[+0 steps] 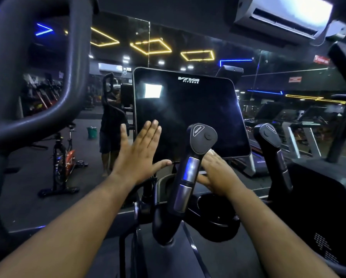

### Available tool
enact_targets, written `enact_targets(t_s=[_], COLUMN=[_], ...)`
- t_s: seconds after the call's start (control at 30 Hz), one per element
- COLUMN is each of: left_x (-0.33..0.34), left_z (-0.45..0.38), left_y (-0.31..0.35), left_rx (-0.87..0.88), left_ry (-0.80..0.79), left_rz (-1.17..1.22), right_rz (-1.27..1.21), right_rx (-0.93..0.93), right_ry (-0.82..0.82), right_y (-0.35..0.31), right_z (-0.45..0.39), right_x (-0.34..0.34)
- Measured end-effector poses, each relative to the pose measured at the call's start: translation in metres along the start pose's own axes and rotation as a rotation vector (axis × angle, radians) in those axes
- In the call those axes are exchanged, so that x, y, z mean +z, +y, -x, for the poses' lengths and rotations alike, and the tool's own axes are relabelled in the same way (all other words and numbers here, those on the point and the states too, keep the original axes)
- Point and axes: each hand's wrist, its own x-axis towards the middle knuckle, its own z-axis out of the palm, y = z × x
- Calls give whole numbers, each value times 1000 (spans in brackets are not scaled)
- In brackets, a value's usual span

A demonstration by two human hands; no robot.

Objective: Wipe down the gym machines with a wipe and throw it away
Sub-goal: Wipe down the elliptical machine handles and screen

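A gym machine's dark console screen stands in front of me, marked with a white logo at its top. My left hand lies flat with straight fingers against the screen's lower left edge. My right hand presses a white wipe onto the screen's bottom edge; only a small corner of the wipe shows past the fingertips. The near handle, with a knob on top, rises between my hands and hides part of the right hand.
A second handle stands to the right. A thick curved bar frames the upper left. The mirror wall behind reflects a spin bike, a green bucket, a standing person and treadmills. An air conditioner hangs top right.
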Motion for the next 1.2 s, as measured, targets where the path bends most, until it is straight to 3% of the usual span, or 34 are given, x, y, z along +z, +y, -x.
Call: enact_targets(t_s=[0.37,0.5,0.6,0.77,0.87,0.97,1.07,1.2], left_x=[4,3,4,7,8,8,8,4], left_z=[-15,-12,-11,-10,-10,-9,-9,-10], left_y=[15,19,20,19,20,19,19,20], left_rx=[73,53,53,55,58,59,54,45], left_ry=[-45,-40,-26,6,7,7,-6,-37], left_rz=[5,25,41,53,52,61,63,55], right_rz=[57,-136,-153,-190,10,92,24,-45], right_rx=[588,743,695,231,100,343,619,711], right_ry=[85,103,71,35,-43,-113,2,34], right_y=[73,64,34,-51,-40,13,58,55], right_z=[40,19,-6,-10,-6,-9,1,0], right_x=[-19,-17,-20,-12,-8,-18,-29,-22])
